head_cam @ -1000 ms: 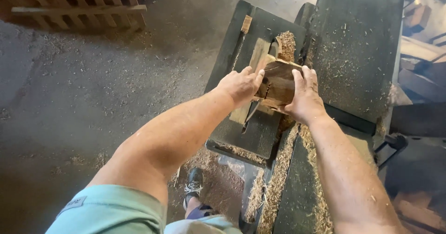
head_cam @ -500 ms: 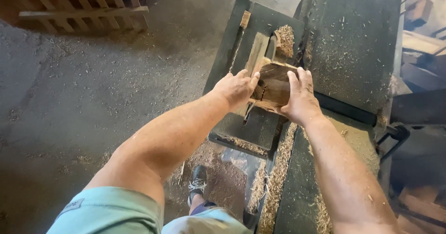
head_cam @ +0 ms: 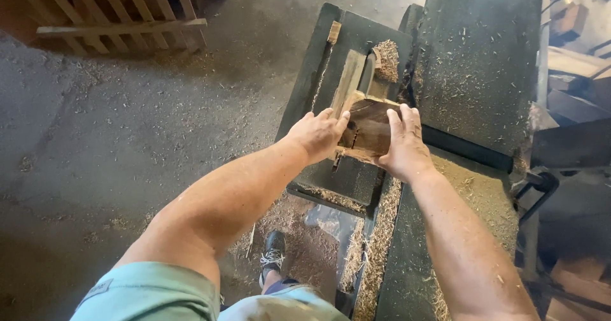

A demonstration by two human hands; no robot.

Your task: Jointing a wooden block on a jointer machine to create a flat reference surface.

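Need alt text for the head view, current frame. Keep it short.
Seen from above, both bare hands, left hand and right hand, press a dark wood block on a dark green machine table strewn with sawdust. A wooden pallet leans at top left, above a grey concrete floor.

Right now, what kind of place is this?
Most likely a woodworking shop or sawmill. Both hands press a wood block on a dark machine table, sawdust lies heaped below, and a wooden pallet stands nearby.

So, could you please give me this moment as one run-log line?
left hand: on left edge of brown wooden block | right hand: gripping its right side | block: on dark green machine table | sawdust pile: beyond block
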